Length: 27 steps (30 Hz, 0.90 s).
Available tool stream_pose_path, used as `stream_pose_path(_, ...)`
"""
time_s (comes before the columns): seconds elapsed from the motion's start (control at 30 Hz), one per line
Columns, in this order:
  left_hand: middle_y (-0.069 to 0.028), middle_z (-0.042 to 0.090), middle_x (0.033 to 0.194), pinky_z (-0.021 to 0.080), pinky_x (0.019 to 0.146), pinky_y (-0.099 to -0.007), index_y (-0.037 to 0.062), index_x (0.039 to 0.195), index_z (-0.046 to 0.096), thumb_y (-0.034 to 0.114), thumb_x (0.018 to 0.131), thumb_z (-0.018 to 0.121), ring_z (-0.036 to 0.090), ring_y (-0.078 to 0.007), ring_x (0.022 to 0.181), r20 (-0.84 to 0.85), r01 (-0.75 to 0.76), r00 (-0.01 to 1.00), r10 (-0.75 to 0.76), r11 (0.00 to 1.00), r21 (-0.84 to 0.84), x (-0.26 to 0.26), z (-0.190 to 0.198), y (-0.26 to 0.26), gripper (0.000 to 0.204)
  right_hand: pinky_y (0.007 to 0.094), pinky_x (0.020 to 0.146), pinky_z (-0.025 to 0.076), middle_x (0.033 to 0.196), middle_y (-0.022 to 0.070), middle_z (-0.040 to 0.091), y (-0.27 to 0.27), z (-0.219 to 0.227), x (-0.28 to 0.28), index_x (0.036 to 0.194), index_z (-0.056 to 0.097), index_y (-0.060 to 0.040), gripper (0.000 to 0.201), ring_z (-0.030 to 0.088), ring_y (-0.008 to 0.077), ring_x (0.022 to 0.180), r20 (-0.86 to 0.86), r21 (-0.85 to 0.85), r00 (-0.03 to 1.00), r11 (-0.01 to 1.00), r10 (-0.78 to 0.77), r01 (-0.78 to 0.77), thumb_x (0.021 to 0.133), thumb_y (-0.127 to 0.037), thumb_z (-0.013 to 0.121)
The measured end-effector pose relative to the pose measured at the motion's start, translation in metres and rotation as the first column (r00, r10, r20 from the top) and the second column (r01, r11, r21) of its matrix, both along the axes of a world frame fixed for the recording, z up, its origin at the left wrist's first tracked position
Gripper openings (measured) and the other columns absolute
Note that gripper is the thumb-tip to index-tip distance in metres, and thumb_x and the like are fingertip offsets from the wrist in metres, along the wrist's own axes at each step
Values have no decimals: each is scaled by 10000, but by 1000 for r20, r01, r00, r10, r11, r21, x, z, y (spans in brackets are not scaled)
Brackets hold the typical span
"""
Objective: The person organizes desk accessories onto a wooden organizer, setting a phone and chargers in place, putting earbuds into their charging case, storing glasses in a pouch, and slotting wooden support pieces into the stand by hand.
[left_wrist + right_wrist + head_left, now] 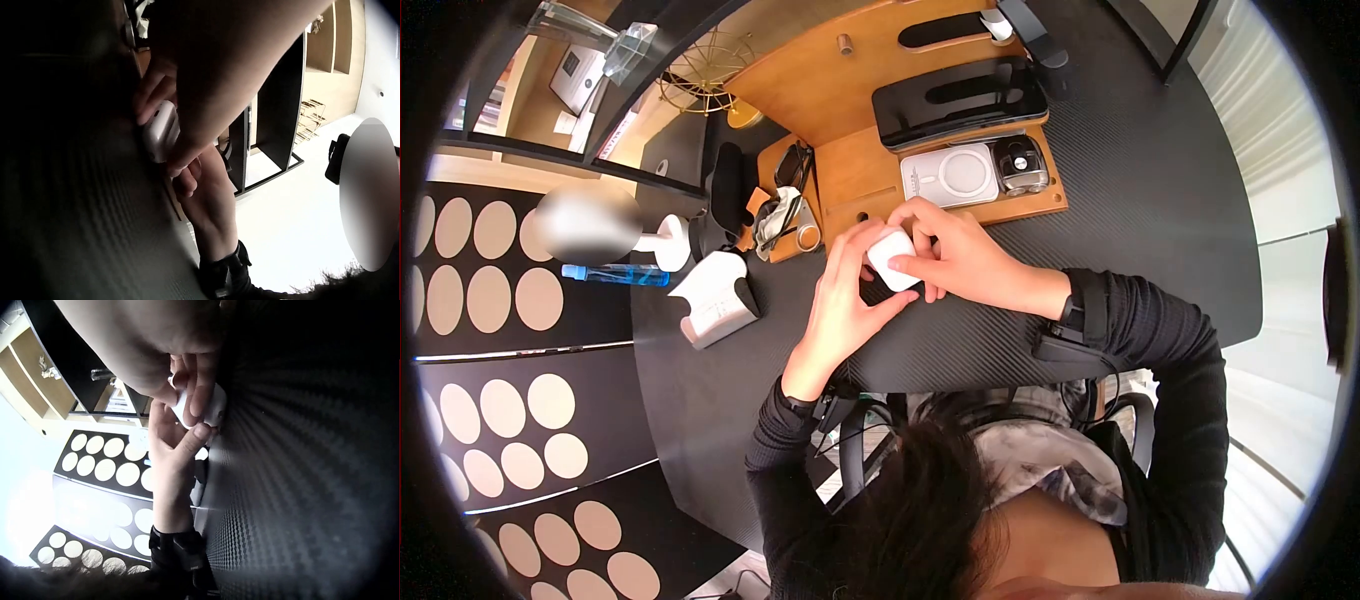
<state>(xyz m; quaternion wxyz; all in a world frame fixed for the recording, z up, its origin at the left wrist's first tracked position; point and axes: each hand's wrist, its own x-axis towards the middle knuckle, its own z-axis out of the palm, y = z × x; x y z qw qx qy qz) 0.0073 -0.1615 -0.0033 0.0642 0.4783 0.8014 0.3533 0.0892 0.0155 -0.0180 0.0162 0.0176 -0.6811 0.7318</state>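
Note:
Both hands meet over the dark desk around a small white earbud case (892,262) with rounded corners. My left hand (840,305) grips it from the left, its fingers along the far side and the thumb by the near edge. From the other side my right hand (975,258) holds the case, its thumb laid across the top face and the index finger bent at the far end. In the left wrist view a small dark opening shows on the case (162,132). Fingers cover parts of it in the right wrist view.
Just beyond the hands stands a wooden organizer (855,150) with a black tray (960,100), a white charger with a ring (950,175) and a small black-and-clear device (1021,163). To the left are a white box (718,300), a blue bottle (615,274) and a black shelf frame (615,170).

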Motion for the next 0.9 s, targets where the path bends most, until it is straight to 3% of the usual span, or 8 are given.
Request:
stream_pose_path(0.23, -169, 517, 1277, 550, 789, -371, 43, 1227, 476, 73, 702, 793, 613, -309, 1036, -56, -1, 998, 2, 1000, 20, 1, -4, 3, 614, 251, 505, 513, 726, 30, 480, -3, -6, -2, 1181, 426, -18, 340, 627, 137, 573, -56, -34, 998, 999, 12, -14, 884, -10, 592)
stream_pose_path(0.33, -169, 545, 1225, 522, 828, -351, 22, 1225, 479, 43, 674, 806, 606, -272, 1038, -269, -4, 963, -1, 1000, -17, -1, -6, 3, 641, 253, 510, 513, 742, 30, 479, -1, -6, -2, 1191, 415, -18, 347, 627, 135, 584, -66, -38, 997, 999, 27, -30, 888, -4, 583)
stream_pose_path(0.43, -154, 597, 1143, 521, 815, -333, 23, 1194, 502, 51, 671, 812, 628, -240, 978, -218, -29, 975, 35, 999, 32, -2, -3, 7, 609, 260, 481, 487, 718, 37, 496, -2, -5, -2, 1185, 411, -12, 354, 604, 131, 551, -90, -57, 996, 998, -15, 9, 873, -3, 578)
stream_pose_path(0.5, -118, 640, 1031, 515, 789, -304, 25, 1173, 523, 58, 660, 820, 641, -206, 905, 69, -109, 991, 112, 993, -47, -6, 2, 7, 593, 267, 454, 467, 687, 44, 510, -1, -7, -2, 1174, 413, -7, 357, 586, 131, 516, -119, -82, 991, 995, -67, 57, 856, -2, 577)
stream_pose_path(0.53, -75, 654, 942, 507, 763, -278, 25, 1159, 535, 75, 655, 832, 635, -151, 854, 4, -130, 991, 130, 988, -88, -11, 8, 8, 587, 266, 449, 452, 696, 42, 517, 0, -9, -2, 1182, 411, -17, 366, 577, 125, 513, -147, -85, 986, 994, -74, 62, 856, -8, 577)
stream_pose_path(0.6, -63, 642, 971, 499, 773, -261, 26, 1178, 521, 49, 693, 809, 614, -123, 902, 186, -147, 967, 172, 979, -141, -23, 23, 16, 565, 264, 444, 437, 706, 41, 523, 0, -11, -3, 1191, 409, -26, 376, 568, 119, 510, -177, -87, 981, 994, -78, 63, 855, -13, 576)
stream_pose_path(0.67, -75, 616, 1087, 487, 823, -261, 27, 1218, 491, -28, 755, 734, 593, -130, 992, 341, -44, 938, 57, 998, -45, -62, 2, 16, 525, 256, 443, 419, 718, 42, 539, -1, -13, -3, 1210, 410, -46, 399, 567, 108, 511, -199, 9, 979, 999, 38, -37, 851, -35, 584)
stream_pose_path(0.9, -45, 631, 992, 485, 739, -253, 35, 1228, 526, 20, 706, 786, 589, -106, 833, 305, -45, 952, 17, 995, 85, -122, -17, 69, 584, 339, 550, 464, 729, 63, 608, 1, -16, -2, 1135, 498, -57, 324, 615, 199, 599, -135, 264, 937, 924, 321, -278, 831, -116, 591)
